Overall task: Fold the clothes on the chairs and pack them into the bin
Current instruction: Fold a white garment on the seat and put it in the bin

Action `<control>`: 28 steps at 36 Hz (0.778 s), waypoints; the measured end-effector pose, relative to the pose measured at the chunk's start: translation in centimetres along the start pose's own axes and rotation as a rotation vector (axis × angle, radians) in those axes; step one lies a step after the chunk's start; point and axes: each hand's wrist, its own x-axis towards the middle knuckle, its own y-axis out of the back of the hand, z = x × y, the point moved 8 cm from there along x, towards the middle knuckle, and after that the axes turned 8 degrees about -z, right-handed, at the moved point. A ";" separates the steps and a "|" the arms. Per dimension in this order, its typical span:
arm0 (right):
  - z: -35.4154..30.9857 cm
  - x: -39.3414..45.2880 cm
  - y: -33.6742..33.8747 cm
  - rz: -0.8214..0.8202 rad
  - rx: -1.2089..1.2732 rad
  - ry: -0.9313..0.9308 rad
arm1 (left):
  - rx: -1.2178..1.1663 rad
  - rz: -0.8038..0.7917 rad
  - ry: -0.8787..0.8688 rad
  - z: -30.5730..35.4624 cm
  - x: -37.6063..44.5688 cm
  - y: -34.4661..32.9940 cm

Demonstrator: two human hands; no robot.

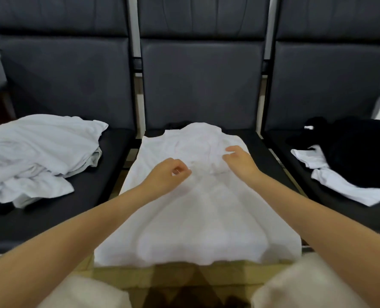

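Observation:
A white shirt (195,218) lies spread flat on the middle chair seat, collar towards the backrest and hem hanging over the front edge. My left hand (169,174) sits over its chest area with fingers curled, pinching a bit of the cloth. My right hand (238,160) is just to the right, near the collar, its fingers curled round a small raised fold of the same shirt. A crumpled pile of pale blue-white clothes (35,156) lies on the left chair. Black clothes (360,152) over a white garment (340,183) lie on the right chair. No bin is in view.
Three dark padded chairs stand side by side, with the middle backrest (202,81) straight ahead. Narrow gaps and metal frame parts separate the seats. A patterned floor (184,283) and my knees show at the bottom edge.

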 end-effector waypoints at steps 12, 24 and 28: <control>-0.2 -9.6 -4.2 -0.632 -0.428 0.212 | 0.299 -0.346 -0.071 1.1 -6.4 -2.9; 0.5 -7.1 -6.0 -0.611 -0.411 0.234 | 0.321 -0.342 -0.092 -1.1 -4.5 -3.7; 0.6 -5.4 -5.7 -0.483 -0.491 0.280 | 0.345 -0.229 -0.103 -1.9 -3.2 -3.0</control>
